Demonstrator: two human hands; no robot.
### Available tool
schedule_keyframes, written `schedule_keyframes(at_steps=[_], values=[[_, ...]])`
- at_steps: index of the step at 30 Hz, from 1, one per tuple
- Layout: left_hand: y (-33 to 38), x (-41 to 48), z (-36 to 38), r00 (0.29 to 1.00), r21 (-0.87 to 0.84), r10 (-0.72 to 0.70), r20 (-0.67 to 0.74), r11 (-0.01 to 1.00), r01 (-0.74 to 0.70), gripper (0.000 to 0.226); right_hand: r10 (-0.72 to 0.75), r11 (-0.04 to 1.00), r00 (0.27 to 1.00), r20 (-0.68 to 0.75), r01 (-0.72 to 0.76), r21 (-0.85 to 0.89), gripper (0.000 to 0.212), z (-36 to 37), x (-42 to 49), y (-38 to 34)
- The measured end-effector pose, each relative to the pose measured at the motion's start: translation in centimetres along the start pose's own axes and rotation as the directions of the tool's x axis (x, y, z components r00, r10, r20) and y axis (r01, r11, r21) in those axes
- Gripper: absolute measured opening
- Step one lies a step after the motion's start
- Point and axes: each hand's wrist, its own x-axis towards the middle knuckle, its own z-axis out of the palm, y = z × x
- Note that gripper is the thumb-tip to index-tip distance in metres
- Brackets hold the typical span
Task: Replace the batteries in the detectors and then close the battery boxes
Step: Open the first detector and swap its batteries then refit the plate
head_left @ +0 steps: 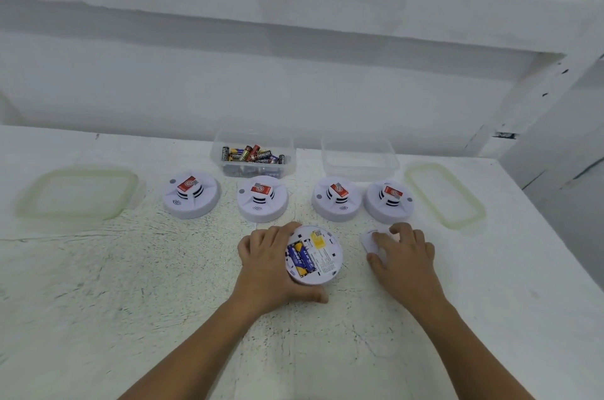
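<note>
Detector [327,257] upturned on surface [130,285], batteries [302,257] showing, my left grip [264,264] curled round its rim, my right grip [403,252] pinching loose cover [367,239] beside it

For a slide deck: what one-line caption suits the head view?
Left hand grips an overturned detector, batteries exposed, while right hand grips its white cover.
</note>
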Motion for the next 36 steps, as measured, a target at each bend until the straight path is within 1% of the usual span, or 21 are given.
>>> schedule_keyframes(at_steps=[2,4,5,6,7,8,9,11,13,15,19,23,25,29,30,32,33,34,36], values=[[0.1,0.0,-0.2,0.999,0.009,0.004,0.032,1.0,-0.005,0.133,-0.024,0.998,0.999,-0.048,0.027,0.052,0.031,-0.4,0.4,-1.1],[0.1,0.0,-0.4,0.998,-0.008,0.007,0.056,1.0,-0.007,0.136,-0.109,0.982,0.983,-0.15,0.13,0.135,0.018,-1.0,0.7,-2.9],[0.0,0.0,-0.4,0.998,-0.032,0.007,0.066,0.999,-0.005,0.137,-0.159,0.955,0.974,-0.159,0.193,0.226,0.013,-1.5,0.9,-4.1],[0.0,0.0,-0.6,0.997,-0.067,0.009,0.073,0.998,-0.004,0.137,-0.206,0.908,0.968,-0.141,0.243,0.341,0.014,-1.8,1.0,-5.1],[-0.1,0.0,-0.7,0.997,-0.111,0.012,0.081,0.994,-0.003,0.135,-0.251,0.851,0.964,-0.092,0.264,0.454,0.015,-2.1,1.1,-6.0],[-0.2,-0.1,-0.8,0.996,-0.154,0.02,0.089,0.988,-0.006,0.132,-0.29,0.805,0.956,-0.032,0.262,0.532,0.015,-2.2,1.2,-6.8],[-0.4,-0.1,-0.9,0.995,-0.193,0.03,0.097,0.981,-0.01,0.128,-0.328,0.788,0.945,0.011,0.267,0.555,0.014,-2.2,1.3,-7.3],[-0.7,-0.3,-1.1,0.993,-0.245,0.045,0.107,0.969,-0.018,0.115,-0.378,0.796,0.925,0.032,0.307,0.521,0.014,-1.7,1.5,-7.9],[-0.7,-0.3,-1.1,0.993,-0.27,0.054,0.105,0.963,-0.024,0.103,-0.398,0.805,0.917,0.016,0.341,0.485,0.014,-1.2,1.6,-8.2],[-0.8,-0.2,-1.1,0.994,-0.278,0.049,0.097,0.96,-0.021,0.097,-0.433,0.809,0.901,-0.007,0.392,0.438,0.013,-0.9,1.7,-8.2],[-1.1,-0.1,-0.9,0.995,-0.27,0.044,0.086,0.963,-0.019,0.099,-0.505,0.812,0.863,0.009,0.471,0.345,0.018,-0.9,2.0,-8.4],[-1.1,0.0,-1.0,0.996,-0.246,0.042,0.077,0.969,-0.022,0.097,-0.552,0.794,0.834,0.014,0.52,0.315,0.023,-0.8,2.4,-8.6],[-1.0,-0.1,-1.0,0.996,-0.237,0.044,0.071,0.971,-0.026,0.097,-0.565,0.786,0.825,0.007,0.535,0.31,0.021,-0.8,2.4,-8.6],[-1.0,-0.1,-1.1,0.997,-0.255,0.028,0.073,0.967,-0.009,0.096,-0.588,0.752,0.809,0.012,0.542,0.375,0.005,-1.1,2.5,-8.4],[-0.9,-0.1,-1.1,0.997,-0.265,0.023,0.074,0.964,-0.003,0.096,-0.592,0.742,0.806,0.008,0.542,0.395,0.004,-1.3,2.4,-8.4],[-1.0,-0.2,-1.0,0.997,-0.28,0.004,0.079,0.96,0.018,0.101,-0.577,0.732,0.817,0.01,0.512,0.449,0.011,-1.7,2.0,-8.1],[-1.0,-0.2,-1.0,0.997,-0.284,-0.004,0.08,0.958,0.027,0.104,-0.55,0.729,0.835,0.021,0.468,0.499,0.013,-2.1,1.9,-8.0],[-1.0,-0.2,-1.0,0.996,-0.289,-0.014,0.084,0.957,0.038,0.106,-0.508,0.722,0.86,0.051,0.392,0.57,0.014,-2.4,1.8,-7.9],[-0.8,-0.1,-1.2,0.994,-0.298,-0.034,0.099,0.953,0.063,0.108,-0.398,0.67,0.906,0.144,0.18,0.72,0.015,-3.2,2.2,-7.6]])
